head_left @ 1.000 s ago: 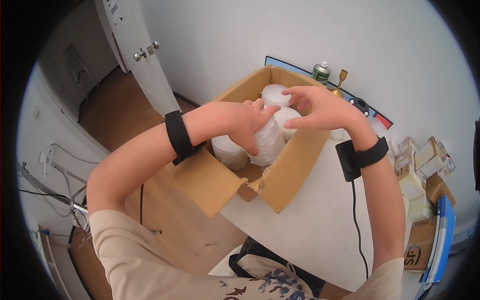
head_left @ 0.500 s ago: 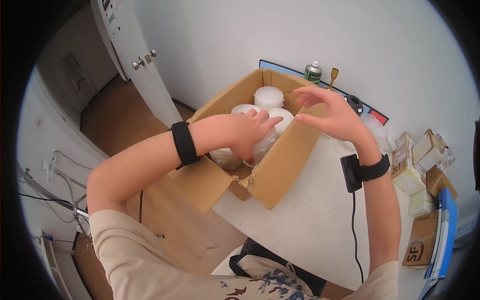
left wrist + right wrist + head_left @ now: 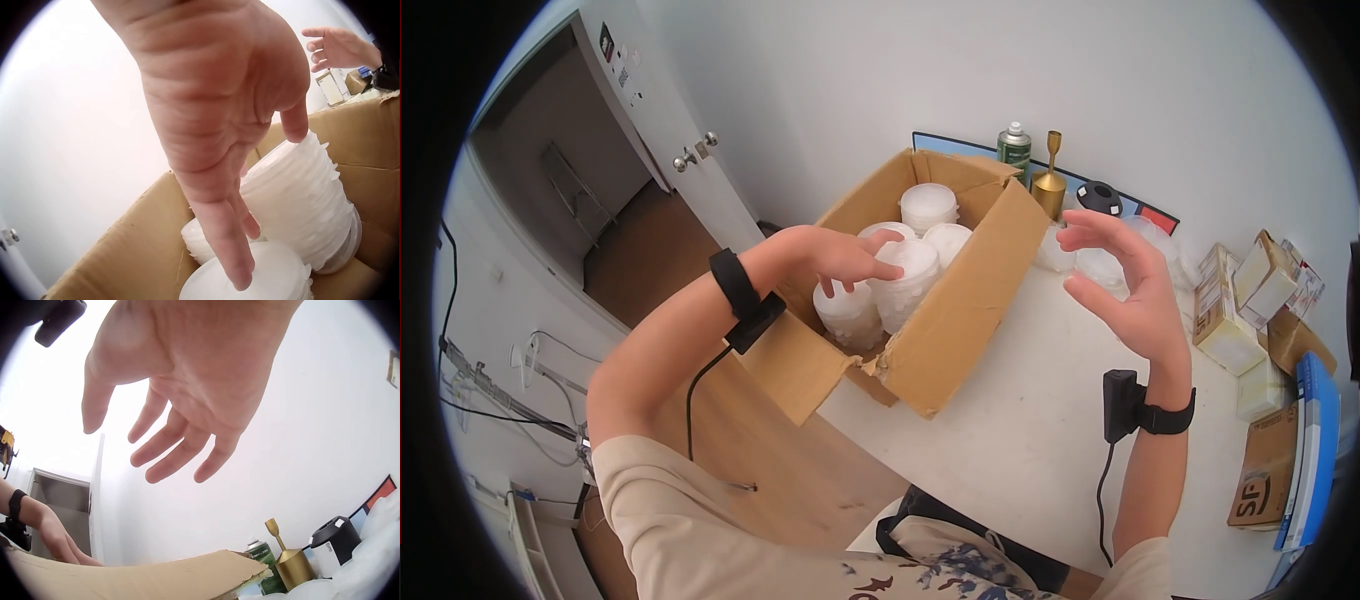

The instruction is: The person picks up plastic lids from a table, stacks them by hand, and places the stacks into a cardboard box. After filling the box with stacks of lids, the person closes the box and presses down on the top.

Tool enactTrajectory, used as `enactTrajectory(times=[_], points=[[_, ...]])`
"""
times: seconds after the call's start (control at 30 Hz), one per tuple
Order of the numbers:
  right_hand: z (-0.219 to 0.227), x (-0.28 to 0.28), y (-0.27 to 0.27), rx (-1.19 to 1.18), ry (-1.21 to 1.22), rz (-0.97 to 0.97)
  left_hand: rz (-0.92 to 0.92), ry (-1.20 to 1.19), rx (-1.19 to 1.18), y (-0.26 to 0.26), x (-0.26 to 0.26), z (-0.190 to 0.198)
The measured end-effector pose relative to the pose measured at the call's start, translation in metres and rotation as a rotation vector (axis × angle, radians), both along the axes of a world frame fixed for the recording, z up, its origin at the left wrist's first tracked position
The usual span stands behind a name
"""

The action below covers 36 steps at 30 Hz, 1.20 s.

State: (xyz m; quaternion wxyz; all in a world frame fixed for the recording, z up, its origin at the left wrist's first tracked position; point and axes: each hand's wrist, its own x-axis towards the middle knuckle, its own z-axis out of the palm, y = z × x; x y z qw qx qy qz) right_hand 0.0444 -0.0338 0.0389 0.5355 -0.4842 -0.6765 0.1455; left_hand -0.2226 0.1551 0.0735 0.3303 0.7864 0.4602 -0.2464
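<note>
Stacks of round, translucent white plastic pieces with small rim tabs, like container lids, stand in an open cardboard box (image 3: pixel 960 320). Over the nearer stacks hovers my left hand (image 3: pixel 845 258), fingers loosely spread and thumb over the top of one stack (image 3: pixel 908 292). In the left wrist view the thumb overlaps the edge of a tall stack (image 3: pixel 300 200), while a finger points down over a lower stack (image 3: pixel 275 265). My right hand (image 3: pixel 1135 290) is raised to the right of the box, fingers gently bent, with nothing between them and the thumb.
Behind the box stand a green spray can (image 3: pixel 1015 150), a gold-coloured vessel (image 3: pixel 1049 190) and a black round object (image 3: pixel 1098 198). Clear plastic items (image 3: pixel 1100 266) lie on the white table (image 3: pixel 1020 400). Small cartons (image 3: pixel 1228 320) and a blue folder (image 3: pixel 1315 440) line the right side.
My right hand has moved right and away from the box. The left hand has drawn back leftward off the tall stack, exposing more of its top. The head view has shifted slightly.
</note>
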Motion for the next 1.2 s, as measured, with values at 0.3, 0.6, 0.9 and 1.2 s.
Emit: enactTrajectory(times=[0.3, 0.6, 0.9, 1.2], points=[[-0.015, 0.027, -0.039, 0.043, 0.047, 0.026, -0.011, 0.013, 0.03, 0.0, 0.001, -0.015], [-0.033, 0.057, -0.056, -0.204, -0.047, 0.061, -0.259, 0.042, 0.501, -0.014, 0.003, -0.043], [-0.039, 0.07, -0.061, -0.272, -0.054, 0.078, -0.372, 0.173, 0.479, -0.019, 0.018, -0.043], [-0.042, 0.067, -0.062, -0.35, -0.14, 0.051, -0.444, 0.282, 0.573, -0.03, 0.021, -0.032]])
